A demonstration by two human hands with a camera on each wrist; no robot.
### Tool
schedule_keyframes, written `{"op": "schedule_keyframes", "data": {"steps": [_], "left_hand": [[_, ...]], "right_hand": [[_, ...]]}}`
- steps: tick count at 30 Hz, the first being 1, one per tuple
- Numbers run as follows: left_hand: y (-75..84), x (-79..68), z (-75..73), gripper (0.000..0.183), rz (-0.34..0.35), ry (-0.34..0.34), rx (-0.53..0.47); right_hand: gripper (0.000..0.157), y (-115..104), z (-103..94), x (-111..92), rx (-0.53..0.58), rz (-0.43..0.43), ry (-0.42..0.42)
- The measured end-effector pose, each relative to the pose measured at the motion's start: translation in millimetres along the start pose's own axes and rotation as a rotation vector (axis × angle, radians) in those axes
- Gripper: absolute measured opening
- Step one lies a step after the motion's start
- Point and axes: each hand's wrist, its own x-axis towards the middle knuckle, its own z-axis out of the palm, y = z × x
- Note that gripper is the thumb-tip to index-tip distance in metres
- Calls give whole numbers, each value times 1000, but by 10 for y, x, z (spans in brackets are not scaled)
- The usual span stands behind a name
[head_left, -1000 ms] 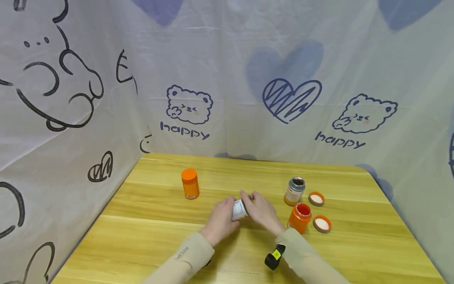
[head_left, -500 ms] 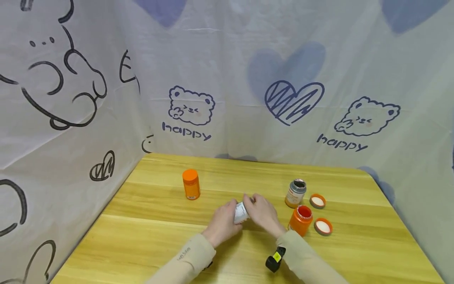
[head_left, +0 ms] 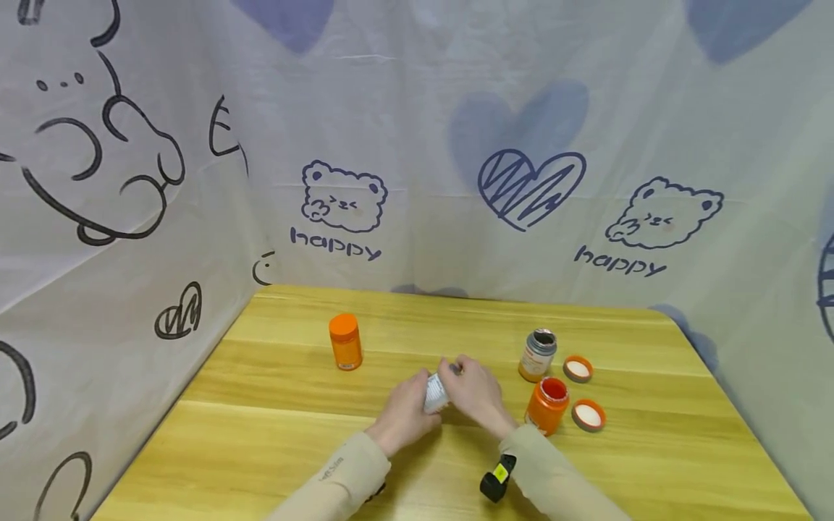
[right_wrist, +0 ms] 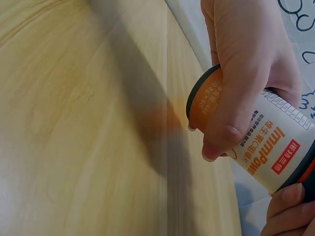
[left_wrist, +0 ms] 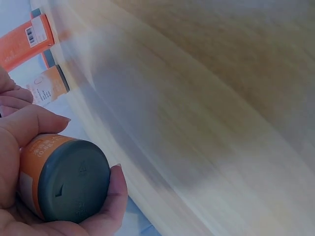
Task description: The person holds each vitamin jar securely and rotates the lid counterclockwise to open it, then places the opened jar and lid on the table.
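A tablet jar with a white and orange label is held tilted over the middle of the table, its dark grey base showing in the left wrist view. My left hand grips the jar's body, thumb across the label in the right wrist view. At the other end, my right hand curls its fingers round the dark lid, hiding most of it from the head view. An open orange jar and an open grey-necked jar stand right of my right hand.
Two orange-rimmed lids lie with their white insides up, the nearer lid beside the orange jar and the farther lid beside the grey-necked one. A capped orange jar stands at the back left. Printed cloth hangs behind the wooden table.
The head view shifts slightly. Both hands stay on the tablet jar, and the right hand's fingers turn a little at the lid end. The standing jars and loose lids keep their places.
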Motion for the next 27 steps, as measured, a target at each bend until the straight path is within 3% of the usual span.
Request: {"op": "schedule_keyframes", "data": {"steps": [9, 21, 23, 27], "left_hand": [[9, -39, -76, 49, -1, -24, -17], [42, -18, -118, 47, 52, -14, 59], [28, -11, -126, 47, 64, -29, 49], [-15, 2, -178, 50, 69, -120, -64]], "right_hand": [[37, -5, 59, 4, 48, -50, 21], [32, 18, 40, -3, 111, -130, 41], [31, 28, 36, -8, 108, -152, 46], [24, 49, 25, -5, 72, -269, 53]]}}
